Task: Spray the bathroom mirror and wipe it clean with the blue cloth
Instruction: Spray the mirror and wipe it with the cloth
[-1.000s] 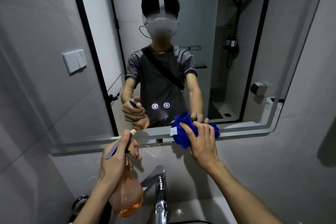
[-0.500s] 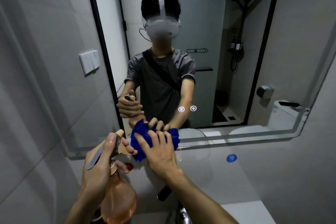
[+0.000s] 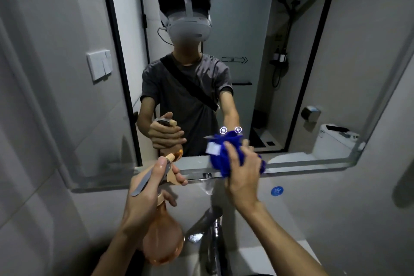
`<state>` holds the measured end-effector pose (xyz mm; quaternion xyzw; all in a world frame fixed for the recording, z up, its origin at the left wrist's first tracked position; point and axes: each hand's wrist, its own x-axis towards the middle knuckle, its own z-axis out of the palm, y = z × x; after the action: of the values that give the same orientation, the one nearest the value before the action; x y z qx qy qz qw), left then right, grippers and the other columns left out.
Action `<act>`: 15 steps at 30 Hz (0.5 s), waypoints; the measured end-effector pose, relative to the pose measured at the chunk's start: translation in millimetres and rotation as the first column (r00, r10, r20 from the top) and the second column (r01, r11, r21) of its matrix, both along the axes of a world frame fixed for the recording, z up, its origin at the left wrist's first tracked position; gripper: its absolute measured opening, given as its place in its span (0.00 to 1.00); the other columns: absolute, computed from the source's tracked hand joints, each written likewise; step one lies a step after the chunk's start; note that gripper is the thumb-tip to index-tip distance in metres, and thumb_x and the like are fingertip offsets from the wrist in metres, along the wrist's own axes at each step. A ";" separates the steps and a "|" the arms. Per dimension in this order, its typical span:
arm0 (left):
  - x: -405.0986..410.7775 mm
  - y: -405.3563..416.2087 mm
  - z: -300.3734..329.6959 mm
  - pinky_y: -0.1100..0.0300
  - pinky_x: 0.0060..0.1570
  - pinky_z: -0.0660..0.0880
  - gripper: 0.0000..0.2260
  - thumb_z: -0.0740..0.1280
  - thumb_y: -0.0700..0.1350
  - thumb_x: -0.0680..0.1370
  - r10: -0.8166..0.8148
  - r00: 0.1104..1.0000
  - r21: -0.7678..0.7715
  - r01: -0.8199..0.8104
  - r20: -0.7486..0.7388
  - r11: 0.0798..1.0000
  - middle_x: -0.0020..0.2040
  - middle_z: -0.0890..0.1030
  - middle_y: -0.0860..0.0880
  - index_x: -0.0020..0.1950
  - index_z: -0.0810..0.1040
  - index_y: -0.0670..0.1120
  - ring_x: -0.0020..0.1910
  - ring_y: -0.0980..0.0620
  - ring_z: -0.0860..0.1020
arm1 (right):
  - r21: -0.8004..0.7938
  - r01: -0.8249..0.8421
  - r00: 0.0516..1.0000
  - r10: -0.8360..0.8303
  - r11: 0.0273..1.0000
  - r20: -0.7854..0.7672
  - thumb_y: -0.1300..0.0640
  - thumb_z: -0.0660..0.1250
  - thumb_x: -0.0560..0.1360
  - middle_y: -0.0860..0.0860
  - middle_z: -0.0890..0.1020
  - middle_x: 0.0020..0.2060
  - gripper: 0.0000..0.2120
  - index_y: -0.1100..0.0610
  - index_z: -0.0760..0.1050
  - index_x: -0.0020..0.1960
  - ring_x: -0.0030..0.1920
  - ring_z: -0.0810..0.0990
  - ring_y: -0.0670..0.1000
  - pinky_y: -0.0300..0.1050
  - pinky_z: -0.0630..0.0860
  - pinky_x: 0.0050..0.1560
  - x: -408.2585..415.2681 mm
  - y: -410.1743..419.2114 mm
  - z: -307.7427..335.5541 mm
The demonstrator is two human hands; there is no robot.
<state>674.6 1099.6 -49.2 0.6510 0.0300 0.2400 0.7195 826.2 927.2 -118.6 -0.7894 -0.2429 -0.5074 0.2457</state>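
Right hand [image 3: 243,177] is pressing a bunched blue cloth [image 3: 220,159] – white tag unreadable – against the mirror [image 3: 291,51]; left hand [image 3: 147,195] is gripping an amber spray bottle [image 3: 162,242].

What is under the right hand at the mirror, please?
The blue cloth, bunched and pressed against the mirror's lower edge by the right hand. The glass behind it is covered.

Dim grey tiled walls [image 3: 44,119] all round. White switch plate [image 3: 99,64] at nine o'clock, chrome faucet [image 3: 209,228] at six, round blue sticker [image 3: 277,191] at four o'clock.
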 end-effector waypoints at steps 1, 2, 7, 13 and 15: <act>-0.6 -0.2 0.0 0.51 0.35 0.76 0.21 0.62 0.61 0.78 0.006 1.000 -0.001 -0.006 0.003 1.000 0.42 0.83 0.37 0.44 0.82 0.45 0.45 0.35 0.81 | -0.108 -0.012 0.999 0.016 0.994 0.039 0.63 0.75 0.66 0.60 0.67 0.60 0.37 0.54 0.64 0.72 0.55 0.69 0.61 0.61 0.72 0.56 -4.1 14.4 -1.7; -1.7 -0.1 -0.2 0.53 0.33 0.76 0.20 0.61 0.59 0.79 0.010 1.000 -0.001 -0.010 0.004 1.000 0.41 0.83 0.37 0.44 0.82 0.44 0.45 0.37 0.82 | -0.208 -0.012 0.997 0.028 0.978 0.072 0.60 0.71 0.69 0.59 0.67 0.59 0.34 0.52 0.64 0.72 0.54 0.70 0.60 0.59 0.71 0.56 -8.4 29.7 -2.7; -17.5 16.5 -0.9 0.48 0.34 0.76 0.22 0.64 0.62 0.77 0.052 0.999 -0.038 -0.053 -0.008 0.998 0.43 0.82 0.33 0.45 0.83 0.43 0.41 0.32 0.80 | -0.479 0.008 0.990 0.061 0.878 0.128 0.49 0.70 0.70 0.56 0.68 0.58 0.33 0.50 0.64 0.73 0.52 0.73 0.57 0.55 0.66 0.56 -19.6 71.3 8.9; -36.7 42.4 3.4 0.50 0.35 0.73 0.23 0.62 0.61 0.79 0.143 0.990 0.002 -0.142 -0.012 0.990 0.41 0.82 0.36 0.45 0.81 0.40 0.40 0.35 0.81 | -0.271 -0.006 0.953 0.087 0.963 0.290 0.56 0.56 0.82 0.60 0.77 0.54 0.18 0.52 0.75 0.68 0.49 0.76 0.61 0.57 0.70 0.52 -17.4 90.7 114.6; -41.0 47.5 6.9 0.51 0.33 0.74 0.23 0.60 0.58 0.80 0.155 0.988 0.062 -0.155 0.001 0.986 0.40 0.83 0.37 0.44 0.81 0.39 0.40 0.37 0.81 | -0.205 0.029 0.960 0.030 0.978 0.277 0.58 0.61 0.78 0.61 0.77 0.56 0.20 0.53 0.74 0.69 0.53 0.74 0.62 0.58 0.69 0.54 -14.2 92.7 158.8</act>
<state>633.6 1147.1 -42.3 0.6690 0.0743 0.2949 0.6782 812.0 1019.9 40.2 -0.7313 -0.3266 -0.5854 0.1258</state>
